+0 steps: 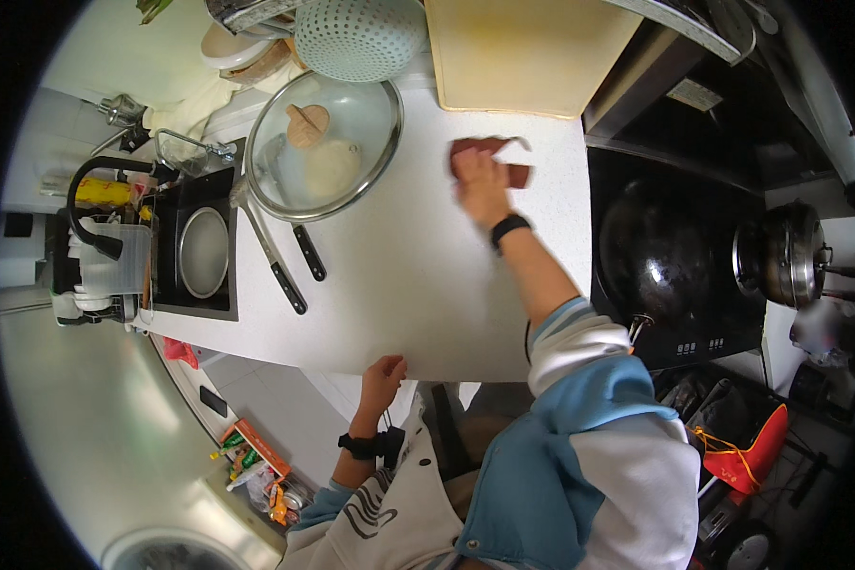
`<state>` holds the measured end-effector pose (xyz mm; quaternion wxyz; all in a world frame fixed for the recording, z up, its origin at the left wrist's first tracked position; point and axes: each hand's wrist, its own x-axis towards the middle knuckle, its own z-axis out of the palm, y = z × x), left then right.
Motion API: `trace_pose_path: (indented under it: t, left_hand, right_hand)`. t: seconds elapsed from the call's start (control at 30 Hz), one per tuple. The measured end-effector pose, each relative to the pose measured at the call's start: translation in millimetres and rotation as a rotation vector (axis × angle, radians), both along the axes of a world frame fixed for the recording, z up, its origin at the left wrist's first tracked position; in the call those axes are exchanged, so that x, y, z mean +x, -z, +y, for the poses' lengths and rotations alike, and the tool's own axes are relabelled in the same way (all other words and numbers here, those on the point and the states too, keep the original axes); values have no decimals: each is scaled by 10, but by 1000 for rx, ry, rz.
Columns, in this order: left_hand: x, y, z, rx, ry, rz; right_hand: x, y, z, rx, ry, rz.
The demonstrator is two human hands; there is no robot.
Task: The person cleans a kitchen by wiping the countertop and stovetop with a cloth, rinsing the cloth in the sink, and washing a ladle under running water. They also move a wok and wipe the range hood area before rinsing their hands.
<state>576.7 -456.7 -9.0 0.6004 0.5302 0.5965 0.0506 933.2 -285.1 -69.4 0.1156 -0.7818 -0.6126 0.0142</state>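
My right hand, slightly blurred, presses a reddish-brown cloth flat against the white countertop. Its fingers lie over the cloth's left part, and a loose end sticks out to the right. At the counter's front edge is my left hand, fingers loosely curled and nothing visible in it. A glass lid with a wooden knob covers something pale and round at the back left. Two black handles lie below it: a short one, partly under the lid, and a longer one on a metal utensil.
Left is a black sink with a metal bowl and a black faucet. A cutting board and a perforated colander stand behind. On the right, a black wok sits on the cooktop beside a steel pot.
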Motion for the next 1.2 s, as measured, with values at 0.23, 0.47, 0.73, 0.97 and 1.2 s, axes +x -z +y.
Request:
trace_pose_path:
  t: [0.23,0.47,0.73,0.97,1.2]
  left_hand:
    - [262,-79,-83,104,79,12]
    - [212,-45,-152,115,135,24]
    - [-11,23,-323,63,51,-22]
    - [-35,42,-274,264,121,34]
    - [-132,73,-235,192,174,22]
  right_hand:
    - [-1182,-176,-998,-168,-721,173]
    - [401,-136,-1185,24,-56,73]
    - [-114,-102,-1583,-83,220,123]
    - [-1955,-243,-1715,-250,-696,313]
    - [-740,-269,-2184,-181,-261,127]
